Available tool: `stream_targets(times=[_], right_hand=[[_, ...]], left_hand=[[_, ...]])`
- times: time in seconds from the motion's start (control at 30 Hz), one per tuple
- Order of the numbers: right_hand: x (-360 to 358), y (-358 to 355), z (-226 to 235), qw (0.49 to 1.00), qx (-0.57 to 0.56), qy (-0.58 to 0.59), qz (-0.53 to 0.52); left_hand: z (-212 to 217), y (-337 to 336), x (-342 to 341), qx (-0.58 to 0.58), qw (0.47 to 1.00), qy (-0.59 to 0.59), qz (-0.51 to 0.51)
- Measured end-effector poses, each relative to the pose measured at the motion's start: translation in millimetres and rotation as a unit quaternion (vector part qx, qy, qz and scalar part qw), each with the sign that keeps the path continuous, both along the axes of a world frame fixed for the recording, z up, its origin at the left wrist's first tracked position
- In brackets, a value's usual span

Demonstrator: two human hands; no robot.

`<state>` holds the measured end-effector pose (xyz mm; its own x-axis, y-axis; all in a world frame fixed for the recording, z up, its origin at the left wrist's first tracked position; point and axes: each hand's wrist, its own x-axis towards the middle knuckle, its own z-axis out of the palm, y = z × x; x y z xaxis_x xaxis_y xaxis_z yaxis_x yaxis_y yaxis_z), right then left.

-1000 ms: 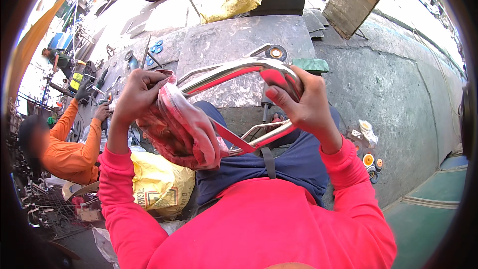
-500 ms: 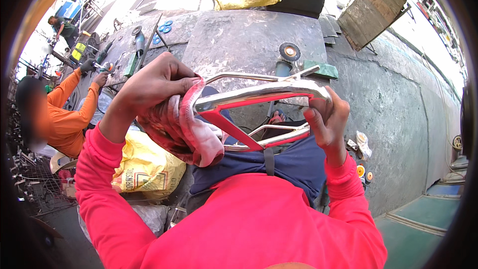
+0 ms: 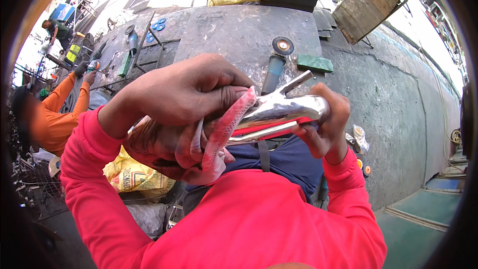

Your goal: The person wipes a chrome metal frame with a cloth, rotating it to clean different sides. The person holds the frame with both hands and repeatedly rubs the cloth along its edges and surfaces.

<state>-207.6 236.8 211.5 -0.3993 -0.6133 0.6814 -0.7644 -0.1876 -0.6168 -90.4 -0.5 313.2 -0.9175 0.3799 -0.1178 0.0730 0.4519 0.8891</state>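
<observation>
Left hand [image 3: 184, 89]: closed on the pink cloth [image 3: 219, 134], pressed to the tube
Right hand [image 3: 323, 119]: gripping the shiny metal tube [image 3: 279, 112], held at chest height
Advice: steady the tube, rub along it

Single view, head-mounted fisheye, left of a pair. Looks steeply down over the chest at close range; left hand [image 3: 184, 92] and right hand [image 3: 323, 119] fill the centre, forearms entering from the lower edge. Beyond, grey floor [image 3: 398, 114] curves toward the dark rim. A co-worker [image 3: 52, 114] sits at far left.
</observation>
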Motion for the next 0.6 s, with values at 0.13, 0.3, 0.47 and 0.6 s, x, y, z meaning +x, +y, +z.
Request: stream_targets(times=[0.13,0.3,0.47,0.6], right_hand=[[-6,-1,2,1.000,0.010,-0.006,0.009],[-13,0,-6,0.999,0.031,-0.016,0.002],[-11,0,-23,0.992,0.011,-0.127,-0.005],[-10,-6,-35,0.980,0.042,-0.196,0.004]], left_hand=[[8,6,-3,-0.055,0.998,-0.022,0.015],[-7,-7,7,-0.113,0.990,0.046,0.066],[-22,-25,35,-0.091,0.973,-0.049,0.206],[-33,-41,58,-0.307,0.926,0.114,0.189]])
